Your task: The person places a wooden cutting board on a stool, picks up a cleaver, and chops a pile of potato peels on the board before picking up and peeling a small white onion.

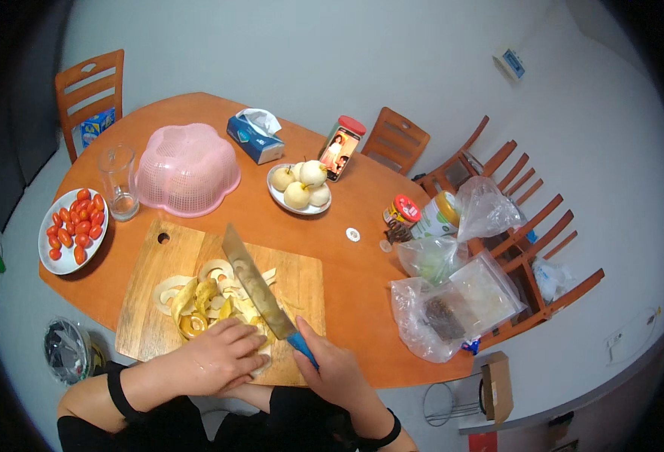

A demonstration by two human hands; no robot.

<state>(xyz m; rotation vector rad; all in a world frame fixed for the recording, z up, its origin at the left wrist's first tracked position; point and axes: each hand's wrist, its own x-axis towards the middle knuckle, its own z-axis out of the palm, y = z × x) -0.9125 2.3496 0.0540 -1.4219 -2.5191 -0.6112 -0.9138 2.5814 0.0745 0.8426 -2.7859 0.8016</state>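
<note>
My right hand (333, 369) grips the blue handle of a kitchen knife (253, 282), its broad blade slanting up and left over the wooden cutting board (140, 320). Curled fruit peels (204, 297), yellow outside and pale inside, lie heaped at the middle of the board. My left hand (223, 354) is closed over the near edge of this heap, fingers bent and pressed down on the peels, beside the blade's lower end. What lies beneath its palm is hidden.
Cherry tomatoes fill a white plate (59, 267) at left, near a glass pitcher (125, 207) and an upturned pink basket (185, 169). Behind the board are a tissue box (255, 139), a plate of pale pears (296, 194) and a propped phone (338, 153). Jars and plastic bags (422, 316) stand right.
</note>
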